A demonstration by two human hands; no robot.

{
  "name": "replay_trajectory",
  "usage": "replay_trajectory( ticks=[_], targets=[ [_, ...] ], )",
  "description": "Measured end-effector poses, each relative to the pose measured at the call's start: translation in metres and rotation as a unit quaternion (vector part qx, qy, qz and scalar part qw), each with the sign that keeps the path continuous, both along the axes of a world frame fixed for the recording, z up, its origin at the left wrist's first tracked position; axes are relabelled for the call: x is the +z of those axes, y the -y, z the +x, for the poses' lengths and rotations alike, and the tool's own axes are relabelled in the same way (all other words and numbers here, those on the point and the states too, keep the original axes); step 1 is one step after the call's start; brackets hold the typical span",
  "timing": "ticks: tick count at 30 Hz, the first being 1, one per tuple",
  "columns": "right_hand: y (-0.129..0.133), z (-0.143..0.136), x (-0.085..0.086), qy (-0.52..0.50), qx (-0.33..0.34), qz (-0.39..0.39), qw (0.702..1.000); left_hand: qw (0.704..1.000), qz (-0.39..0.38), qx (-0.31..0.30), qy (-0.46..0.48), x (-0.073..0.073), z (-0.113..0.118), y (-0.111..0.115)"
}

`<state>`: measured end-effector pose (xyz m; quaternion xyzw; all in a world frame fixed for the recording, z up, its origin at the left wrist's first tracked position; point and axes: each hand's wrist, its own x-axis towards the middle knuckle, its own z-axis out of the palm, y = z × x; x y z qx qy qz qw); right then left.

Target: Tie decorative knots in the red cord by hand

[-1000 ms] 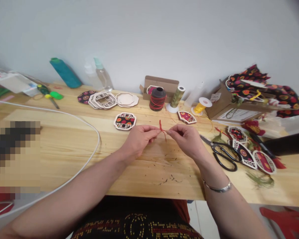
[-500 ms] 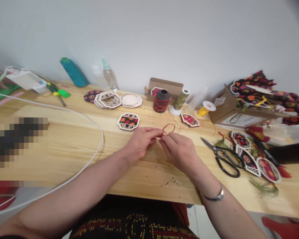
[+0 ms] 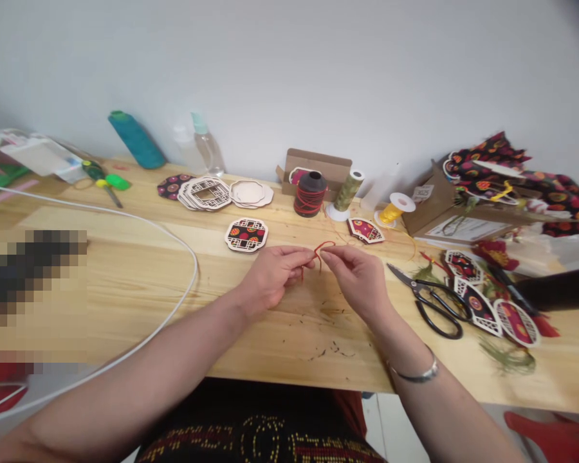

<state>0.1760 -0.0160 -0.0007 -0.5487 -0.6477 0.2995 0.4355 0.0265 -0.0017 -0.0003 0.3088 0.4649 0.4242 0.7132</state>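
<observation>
Between my two hands, above the wooden table, is a thin red cord [image 3: 317,252] with a small loop and a short end hanging down. My left hand [image 3: 280,270] pinches the cord between thumb and forefinger. The fingertips of my right hand [image 3: 359,276] are closed at the cord's right side, by the loop. Just left of and behind the hands lies a square-cornered ornament [image 3: 246,235] with patterned cloth and a pale lattice frame. A fan-shaped ornament [image 3: 365,229] lies beyond my right hand. Black-handled scissors [image 3: 429,299] rest to the right.
Along the wall stand a spool of red cord [image 3: 311,194], a green thread spool [image 3: 349,195], a yellow thread spool [image 3: 396,209] and a cardboard box [image 3: 424,215] with cloth. Stacked wooden frames [image 3: 207,194] lie further left. A white cable [image 3: 193,257] curves across the table's left side.
My right hand has turned and drawn slightly right, apart from my left. The cord's upright loop has become smaller and lower, and an end now hangs below it.
</observation>
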Motion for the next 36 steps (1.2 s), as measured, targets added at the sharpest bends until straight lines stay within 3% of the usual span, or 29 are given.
replay_trajectory(
  ticks=[4,11,25,32,36],
  targets=[
    [-0.004,-0.003,-0.001,-0.147,0.018,-0.142,0.979,0.998,0.041,-0.011,-0.045,-0.002,0.003,0.004],
    [-0.004,-0.004,-0.002,-0.242,0.019,-0.196,0.95,0.997,0.052,-0.041,-0.048,-0.001,0.006,0.008],
    [-0.003,-0.003,0.007,-0.219,0.039,-0.224,0.949,0.989,0.093,-0.089,-0.066,-0.006,0.002,0.006],
    [-0.003,-0.001,0.01,-0.245,0.091,-0.252,0.932,0.995,0.071,-0.056,-0.05,-0.001,0.004,0.007],
    [-0.003,0.0,0.008,-0.221,0.095,-0.24,0.94,0.995,0.073,-0.049,-0.054,-0.002,0.004,0.006]
  ],
)
